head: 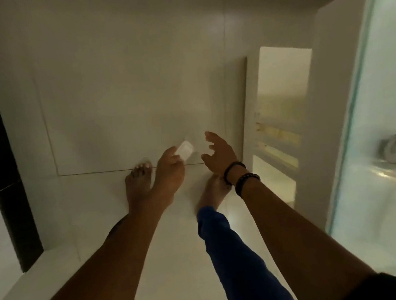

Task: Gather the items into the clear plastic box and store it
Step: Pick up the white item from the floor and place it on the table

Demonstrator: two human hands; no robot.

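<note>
White tiled floor below; left hand pinches clear box, right hand spread wide to steady it.

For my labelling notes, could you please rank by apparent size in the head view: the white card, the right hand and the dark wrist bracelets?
1. right hand
2. dark wrist bracelets
3. white card, held by the left hand; blurred, so only roughly smaller.

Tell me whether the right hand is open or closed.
Open. The right hand has fingers spread and curled around nothing, beside the small clear plastic piece that the left hand pinches.
</note>
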